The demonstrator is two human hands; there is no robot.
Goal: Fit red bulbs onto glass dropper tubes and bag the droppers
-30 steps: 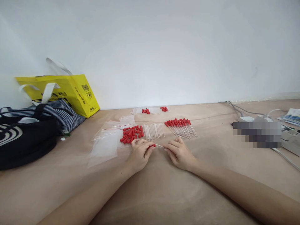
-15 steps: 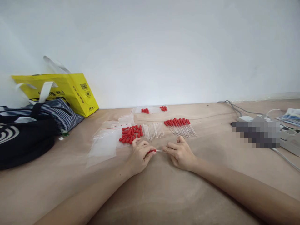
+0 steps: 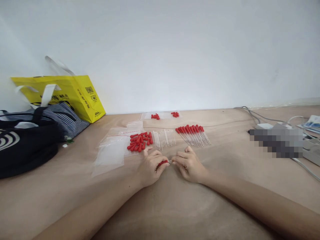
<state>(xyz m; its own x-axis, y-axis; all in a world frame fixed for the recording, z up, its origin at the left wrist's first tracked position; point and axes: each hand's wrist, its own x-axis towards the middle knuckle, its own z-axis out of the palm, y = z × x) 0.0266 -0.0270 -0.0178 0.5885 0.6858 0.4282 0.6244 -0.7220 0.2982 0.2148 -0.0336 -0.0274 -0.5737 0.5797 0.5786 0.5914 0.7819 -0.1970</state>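
Between thumb and fingers, my left hand [image 3: 153,168] pinches a red rubber dropper bulb [image 3: 163,162]. My right hand [image 3: 190,165] is closed on a thin clear dropper tube [image 3: 170,162], of which only a short length shows between the hands. The tube's end meets the bulb's mouth; how deep it sits is hidden. Beyond my left hand lies a pile of loose red bulbs [image 3: 139,141]. Beside it is a row of bare clear tubes [image 3: 164,138]. Farther right, several droppers with red bulbs on their tubes [image 3: 193,133] lie side by side.
Clear plastic bags [image 3: 111,155] lie left of the bulbs. Small red bulbs [image 3: 155,116] rest near the wall. A yellow bag [image 3: 87,100], a striped bag [image 3: 67,121] and a black bag [image 3: 30,148] stand at left. Cables and a white adapter [image 3: 265,126] are at right.
My right hand has come slightly closer to my left, so less of the tube shows between them. Both hands keep their grip. The view has shifted slightly.
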